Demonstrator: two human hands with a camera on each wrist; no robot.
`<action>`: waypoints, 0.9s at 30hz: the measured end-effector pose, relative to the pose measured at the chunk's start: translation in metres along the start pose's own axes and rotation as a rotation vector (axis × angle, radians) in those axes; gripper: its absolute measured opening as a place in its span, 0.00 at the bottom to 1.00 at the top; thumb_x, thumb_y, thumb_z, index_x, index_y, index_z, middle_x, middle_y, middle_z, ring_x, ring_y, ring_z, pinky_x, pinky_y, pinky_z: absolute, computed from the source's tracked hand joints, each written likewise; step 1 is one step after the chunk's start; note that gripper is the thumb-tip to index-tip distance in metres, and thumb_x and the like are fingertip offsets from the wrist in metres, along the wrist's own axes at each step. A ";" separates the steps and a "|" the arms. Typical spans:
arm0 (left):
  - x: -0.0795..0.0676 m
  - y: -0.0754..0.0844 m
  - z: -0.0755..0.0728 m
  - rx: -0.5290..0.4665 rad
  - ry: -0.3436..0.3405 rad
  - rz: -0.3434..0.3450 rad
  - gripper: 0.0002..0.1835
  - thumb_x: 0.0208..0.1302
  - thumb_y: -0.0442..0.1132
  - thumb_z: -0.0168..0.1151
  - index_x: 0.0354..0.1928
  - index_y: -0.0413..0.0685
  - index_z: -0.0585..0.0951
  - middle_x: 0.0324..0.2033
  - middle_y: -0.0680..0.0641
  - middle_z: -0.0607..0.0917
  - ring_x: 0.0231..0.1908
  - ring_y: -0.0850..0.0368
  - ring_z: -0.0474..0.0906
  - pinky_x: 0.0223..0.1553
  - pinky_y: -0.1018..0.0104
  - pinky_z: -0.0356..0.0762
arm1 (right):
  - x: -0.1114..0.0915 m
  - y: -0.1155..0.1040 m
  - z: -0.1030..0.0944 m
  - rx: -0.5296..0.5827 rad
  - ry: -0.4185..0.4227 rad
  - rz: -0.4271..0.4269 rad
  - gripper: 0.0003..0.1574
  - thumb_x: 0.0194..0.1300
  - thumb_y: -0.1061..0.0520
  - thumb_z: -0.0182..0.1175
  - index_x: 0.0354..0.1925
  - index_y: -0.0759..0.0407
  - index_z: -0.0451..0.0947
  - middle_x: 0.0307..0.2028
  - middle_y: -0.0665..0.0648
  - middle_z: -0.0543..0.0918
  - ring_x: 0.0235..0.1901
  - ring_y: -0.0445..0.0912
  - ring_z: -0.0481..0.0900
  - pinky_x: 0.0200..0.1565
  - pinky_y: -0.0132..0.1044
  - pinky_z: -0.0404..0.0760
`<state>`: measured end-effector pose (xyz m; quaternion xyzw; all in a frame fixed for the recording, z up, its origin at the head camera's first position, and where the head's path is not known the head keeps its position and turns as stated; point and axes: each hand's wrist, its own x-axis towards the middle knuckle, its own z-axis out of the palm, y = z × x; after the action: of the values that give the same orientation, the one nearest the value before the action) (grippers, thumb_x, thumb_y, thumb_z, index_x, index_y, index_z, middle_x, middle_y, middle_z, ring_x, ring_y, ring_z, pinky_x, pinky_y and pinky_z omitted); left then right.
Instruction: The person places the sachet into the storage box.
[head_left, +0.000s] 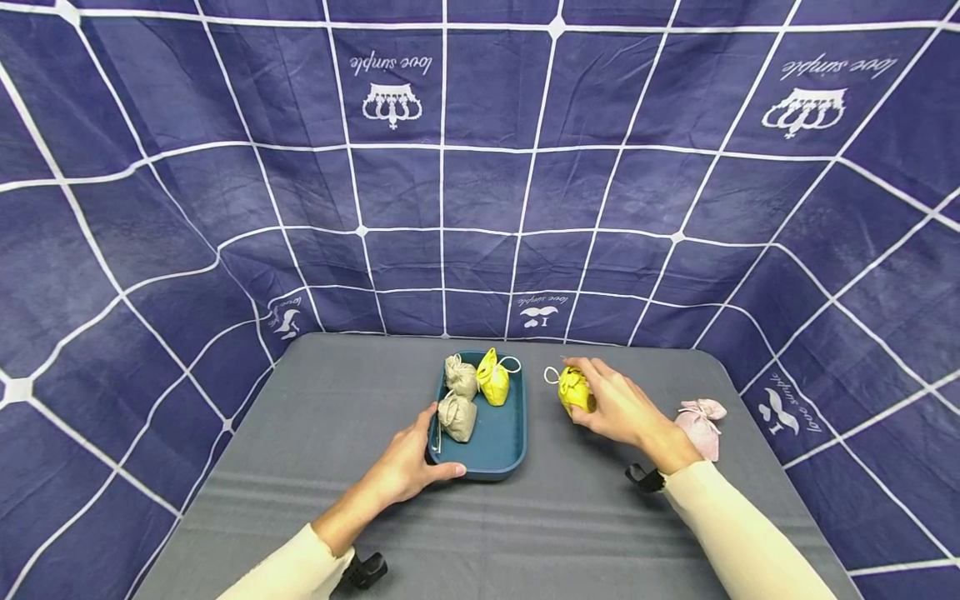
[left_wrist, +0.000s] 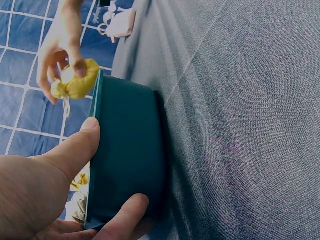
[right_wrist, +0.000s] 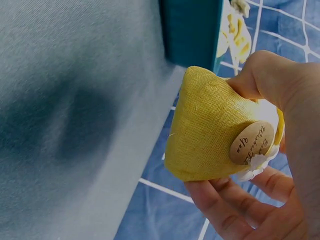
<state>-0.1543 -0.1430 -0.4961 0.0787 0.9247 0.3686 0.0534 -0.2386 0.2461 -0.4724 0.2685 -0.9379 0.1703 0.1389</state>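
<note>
My right hand holds a yellow drawstring sachet between thumb and fingers, raised over the table to the right of a teal tray. An oval tag with writing shows on its cloth, and a white cord loop hangs from its tied neck. My left hand grips the tray's near left corner, thumb along the front rim and fingers at the left side. Inside the tray lie two beige sachets at the left and another yellow sachet at the far right.
A pink sachet lies on the grey table, beside my right forearm. Blue cloth with white grid lines hangs behind the table and along both sides.
</note>
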 end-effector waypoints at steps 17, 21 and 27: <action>0.001 -0.001 -0.001 0.009 -0.007 -0.007 0.66 0.60 0.51 0.93 0.90 0.33 0.62 0.81 0.23 0.76 0.79 0.23 0.77 0.80 0.28 0.77 | 0.014 -0.030 0.000 0.039 0.010 -0.073 0.50 0.60 0.54 0.82 0.79 0.53 0.77 0.57 0.58 0.89 0.42 0.49 0.88 0.46 0.51 0.93; 0.001 0.000 -0.001 0.009 -0.007 -0.003 0.66 0.60 0.51 0.94 0.90 0.33 0.62 0.81 0.22 0.76 0.79 0.23 0.78 0.80 0.29 0.77 | 0.018 -0.038 0.002 0.047 0.023 -0.101 0.50 0.60 0.54 0.82 0.78 0.54 0.77 0.59 0.59 0.89 0.42 0.48 0.88 0.46 0.50 0.93; 0.000 0.000 -0.001 -0.001 -0.002 -0.001 0.66 0.59 0.51 0.94 0.89 0.33 0.62 0.80 0.22 0.77 0.79 0.23 0.78 0.80 0.28 0.77 | 0.024 -0.048 0.002 0.054 -0.006 -0.106 0.50 0.63 0.53 0.82 0.80 0.53 0.76 0.62 0.60 0.88 0.44 0.49 0.88 0.49 0.50 0.93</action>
<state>-0.1544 -0.1437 -0.4955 0.0787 0.9245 0.3689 0.0546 -0.2321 0.1964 -0.4542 0.3218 -0.9179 0.1872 0.1376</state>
